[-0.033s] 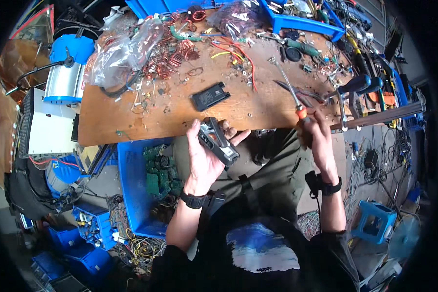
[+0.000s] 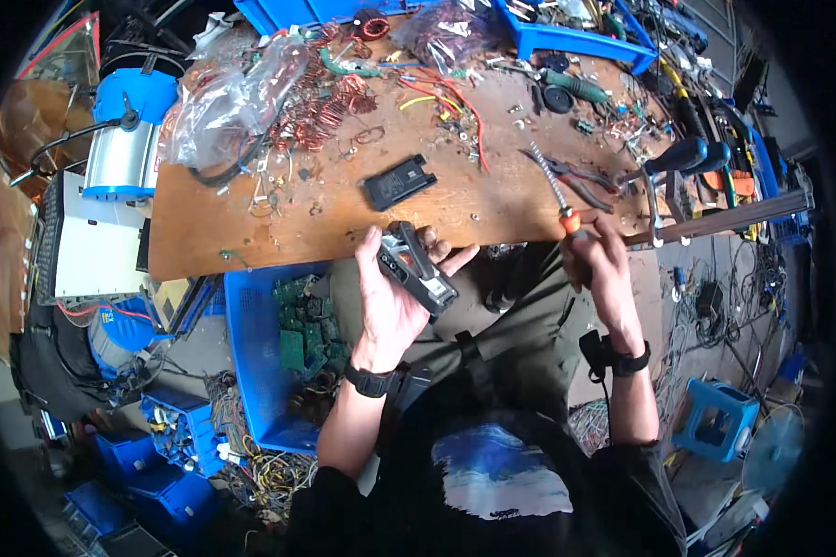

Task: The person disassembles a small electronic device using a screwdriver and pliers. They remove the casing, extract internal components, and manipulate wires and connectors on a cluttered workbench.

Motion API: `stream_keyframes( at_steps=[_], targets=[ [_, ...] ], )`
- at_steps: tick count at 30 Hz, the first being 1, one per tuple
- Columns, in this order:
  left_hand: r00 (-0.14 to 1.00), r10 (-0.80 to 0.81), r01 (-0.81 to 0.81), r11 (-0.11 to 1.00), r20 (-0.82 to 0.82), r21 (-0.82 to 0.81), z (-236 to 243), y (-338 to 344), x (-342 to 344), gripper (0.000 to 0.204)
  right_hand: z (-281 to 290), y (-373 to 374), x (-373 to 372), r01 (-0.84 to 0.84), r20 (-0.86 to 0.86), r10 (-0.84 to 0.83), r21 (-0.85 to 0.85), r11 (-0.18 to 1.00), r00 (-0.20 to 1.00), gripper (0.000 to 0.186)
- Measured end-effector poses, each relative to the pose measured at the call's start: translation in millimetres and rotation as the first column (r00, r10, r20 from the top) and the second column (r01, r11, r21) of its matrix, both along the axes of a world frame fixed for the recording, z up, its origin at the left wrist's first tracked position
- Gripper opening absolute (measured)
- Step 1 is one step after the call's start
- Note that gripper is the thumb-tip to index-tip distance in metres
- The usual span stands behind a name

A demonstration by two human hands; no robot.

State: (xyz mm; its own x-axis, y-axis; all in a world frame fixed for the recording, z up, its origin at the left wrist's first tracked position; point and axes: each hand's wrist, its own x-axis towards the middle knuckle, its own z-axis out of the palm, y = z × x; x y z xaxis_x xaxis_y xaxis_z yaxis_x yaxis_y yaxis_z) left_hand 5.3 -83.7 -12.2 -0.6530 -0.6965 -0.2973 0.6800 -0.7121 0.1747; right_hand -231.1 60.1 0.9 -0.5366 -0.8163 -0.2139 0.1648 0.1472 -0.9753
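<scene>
My left hand (image 2: 385, 314) holds a black plastic device (image 2: 417, 269) in its palm, just beyond the bench's front edge, thumb along its left side. My right hand (image 2: 607, 274) grips an orange-handled screwdriver (image 2: 569, 222), whose long metal shaft points up over the bench (image 2: 251, 237). A separate black plastic piece (image 2: 399, 184) lies on the wood above my left hand. Pliers with dark handles (image 2: 590, 190) lie behind the screwdriver.
Copper coils (image 2: 330, 121), plastic bags (image 2: 223, 121), wires and blue bins (image 2: 581, 51) crowd the bench's back. A clamp bar (image 2: 743, 218) juts at the right. Below are a bin of green circuit boards (image 2: 251, 371) and a blue stool (image 2: 715, 418). A silver-blue machine (image 2: 121, 153) stands left.
My right hand and the screwdriver have shifted slightly left, and the screwdriver's shaft has tilted a little. My left hand and the device look nearly unchanged.
</scene>
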Motion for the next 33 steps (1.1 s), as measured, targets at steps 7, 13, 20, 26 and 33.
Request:
stream_keyframes(
  at_steps=[7, 13, 20, 26, 33],
  targets=[
    [0.999, 0.012, -0.014, 0.999, -0.050, -0.051, 5.3, 12.9, -25.8, 0.046, -0.2, 14.8, 54.7, -0.287, 0.252, 0.278, 0.001, 0.958, 0.927, 0.031],
    [0.992, -0.019, -0.018, 0.958, -0.123, -0.286, 0.6, 20.7, -38.0, 0.042, -15.1, 10.6, 83.4, -0.194, 0.488, 0.289, -0.237, 0.952, 0.824, 0.038],
    [0.998, -0.005, 0.021, 0.960, 0.059, -0.280, -7.5, 27.2, -42.4, 0.037, -12.4, 8.6, 65.7, -0.136, 0.573, 0.252, -0.237, 0.962, 0.780, 0.034],
    [0.959, -0.069, 0.131, 0.969, 0.276, -0.211, -11.8, 38.3, -31.7, 0.037, -7.8, 6.8, 56.1, -0.087, 0.657, 0.212, -0.218, 0.972, 0.724, 0.028],
    [0.936, -0.061, 0.129, 0.975, 0.346, -0.180, -29.5, 41.9, -22.1, 0.037, -10.0, 5.2, 57.4, -0.087, 0.706, 0.175, -0.159, 0.983, 0.686, 0.026]
  ],
)
